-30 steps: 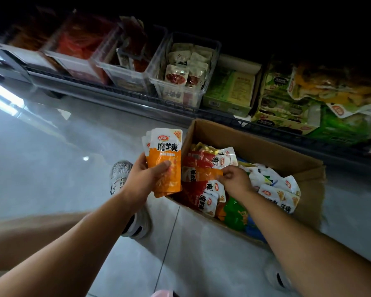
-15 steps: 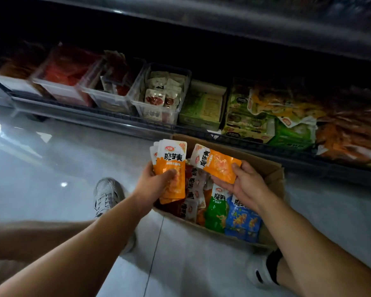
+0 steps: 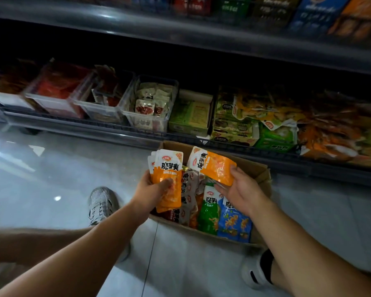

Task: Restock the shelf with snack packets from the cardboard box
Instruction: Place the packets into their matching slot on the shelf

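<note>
A stack of orange packets (image 3: 168, 168) is clasped upright in the left grip (image 3: 152, 194), with the thumb across its front. One orange packet (image 3: 214, 166) is pinched, tilted, in the right grip (image 3: 240, 191), just beside the stack and above the box (image 3: 259, 170). The box, filled with mixed packets, is set on the floor (image 3: 51, 168) before the bottom shelf (image 3: 94, 127). Clear bins (image 3: 150, 123) and a green carton (image 3: 191, 112) are ranged on the shelf.

Dim scene; shelf (image 3: 180, 136) interior in deep shadow; glare spots on glossy floor (image 3: 58, 198) left; edges blurred, wide-angle bowed.
</note>
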